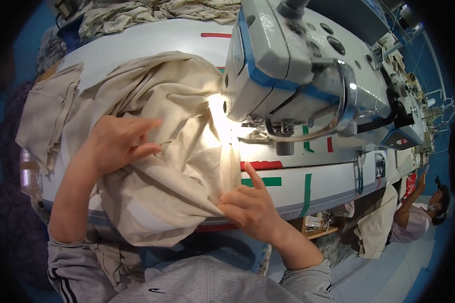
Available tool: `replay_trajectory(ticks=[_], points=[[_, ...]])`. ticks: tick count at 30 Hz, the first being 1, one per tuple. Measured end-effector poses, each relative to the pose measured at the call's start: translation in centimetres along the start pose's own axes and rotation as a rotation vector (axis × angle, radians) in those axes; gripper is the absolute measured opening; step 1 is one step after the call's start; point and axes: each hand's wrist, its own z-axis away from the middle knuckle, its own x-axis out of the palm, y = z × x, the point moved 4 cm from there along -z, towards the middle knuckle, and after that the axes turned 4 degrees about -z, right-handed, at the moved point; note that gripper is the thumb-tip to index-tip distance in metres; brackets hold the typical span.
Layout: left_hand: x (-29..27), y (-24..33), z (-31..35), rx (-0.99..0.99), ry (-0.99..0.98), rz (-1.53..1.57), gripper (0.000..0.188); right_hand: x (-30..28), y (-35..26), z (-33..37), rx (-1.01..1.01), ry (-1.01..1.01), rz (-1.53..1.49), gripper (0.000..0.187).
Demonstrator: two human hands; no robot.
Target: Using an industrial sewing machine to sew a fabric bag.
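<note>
A large beige cloth (182, 111) lies bunched across the table, with one long edge running up to the lit needle area of the sewing machine (268, 86). My right hand (250, 209) pinches the cloth's near right edge between thumb and curled fingers, its index finger stretched out toward the machine. Over the cloth's left part is my left hand (119, 144), its thumb and index finger apart with a gap between them. A thin dark strand (168, 143) shows just beyond those fingertips. A pale rectangular patch (147, 214) is on the cloth where it hangs over the near table edge.
Folded beige pieces (50, 116) lie at the left table end. Patterned cloth (156, 15) is heaped at the back. Green tape (307, 194) and red tape (262, 165) mark the white table (333, 174). Another person (414, 217) is at the far right.
</note>
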Motion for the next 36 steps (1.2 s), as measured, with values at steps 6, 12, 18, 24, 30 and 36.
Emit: replay_trajectory(ticks=[6, 12, 18, 24, 30, 36], points=[[-6.1, 13.9, 10.7, 0.694, -0.496, 0.174, 0.048, 0.9, -1.7, 0.4, -0.012, -0.112, -0.212, 0.015], [3.8, 10.7, 4.3, -0.174, -0.316, 0.202, 0.063, 1.3, -5.5, 4.4, -0.083, -0.093, 0.126, 0.011], [3.0, 7.1, 4.5, -0.4, -0.303, 0.099, 0.08, 1.6, -6.5, 5.2, -0.113, -0.093, 0.064, 0.009], [3.3, 6.0, 2.7, -0.362, -0.226, 0.109, 0.083, 0.9, -5.3, 4.4, -0.101, -0.099, 0.088, 0.008], [3.6, 4.8, 1.1, -0.375, -0.189, 0.085, 0.084, 0.6, -3.9, 3.2, -0.095, -0.1, 0.12, 0.008], [3.6, 3.4, -0.5, -0.361, -0.136, 0.048, 0.081, 0.0, -2.8, 1.9, -0.082, -0.084, 0.09, 0.008]])
